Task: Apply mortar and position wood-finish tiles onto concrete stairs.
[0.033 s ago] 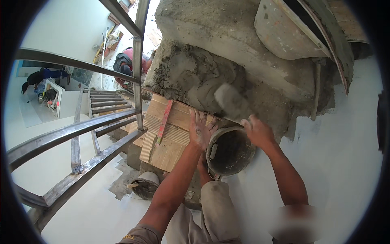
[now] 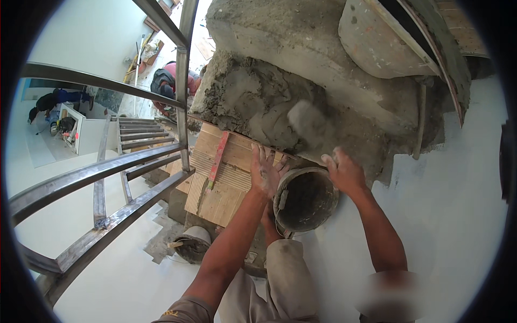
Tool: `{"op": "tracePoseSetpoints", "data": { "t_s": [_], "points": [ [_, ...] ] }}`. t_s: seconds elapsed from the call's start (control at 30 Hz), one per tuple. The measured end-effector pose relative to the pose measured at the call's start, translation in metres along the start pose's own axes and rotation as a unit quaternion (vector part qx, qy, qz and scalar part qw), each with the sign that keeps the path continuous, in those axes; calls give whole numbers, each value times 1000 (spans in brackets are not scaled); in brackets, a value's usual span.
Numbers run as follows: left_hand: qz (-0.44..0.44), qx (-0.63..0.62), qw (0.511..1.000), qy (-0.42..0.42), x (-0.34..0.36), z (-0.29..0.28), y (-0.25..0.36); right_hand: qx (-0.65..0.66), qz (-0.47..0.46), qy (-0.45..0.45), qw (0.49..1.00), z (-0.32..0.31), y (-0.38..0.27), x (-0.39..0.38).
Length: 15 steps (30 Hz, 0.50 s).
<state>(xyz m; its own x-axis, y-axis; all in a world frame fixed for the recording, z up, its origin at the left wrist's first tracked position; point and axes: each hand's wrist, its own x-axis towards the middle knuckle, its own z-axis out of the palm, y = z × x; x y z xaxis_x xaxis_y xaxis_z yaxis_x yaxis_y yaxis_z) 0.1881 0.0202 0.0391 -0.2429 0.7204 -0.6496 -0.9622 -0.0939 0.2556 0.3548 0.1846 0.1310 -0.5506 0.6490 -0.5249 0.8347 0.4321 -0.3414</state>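
Note:
My left hand (image 2: pixel 266 172) lies flat with its fingers spread, on the ribbed beige tiles (image 2: pixel 221 185) at the left rim of a dirty grey bucket (image 2: pixel 304 200). My right hand (image 2: pixel 344 173) is at the bucket's right rim, closed on the handle of a trowel (image 2: pixel 308 121). The trowel's blade is motion-blurred against the wet mortar pile (image 2: pixel 250 102). The bucket sits between my two hands, just in front of my knee.
A red bar (image 2: pixel 218 159) lies on the tiles. A steel stair railing (image 2: pixel 107 172) runs along the left. Below stand a second bucket (image 2: pixel 191 245), a crouching person in red (image 2: pixel 172 81) and another person (image 2: pixel 51 99). A concrete mass (image 2: pixel 323 48) rises behind the mortar.

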Motion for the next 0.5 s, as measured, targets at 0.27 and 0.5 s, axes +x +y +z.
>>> {"op": "tracePoseSetpoints", "data": {
  "t_s": [0.27,0.5],
  "points": [
    [-27,-2,999,-35,5,7,-11,-53,-10,53,997,49,13,48],
    [-27,-17,999,-30,3,12,-11,-124,-97,1,988,69,24,24]
  ]
}}
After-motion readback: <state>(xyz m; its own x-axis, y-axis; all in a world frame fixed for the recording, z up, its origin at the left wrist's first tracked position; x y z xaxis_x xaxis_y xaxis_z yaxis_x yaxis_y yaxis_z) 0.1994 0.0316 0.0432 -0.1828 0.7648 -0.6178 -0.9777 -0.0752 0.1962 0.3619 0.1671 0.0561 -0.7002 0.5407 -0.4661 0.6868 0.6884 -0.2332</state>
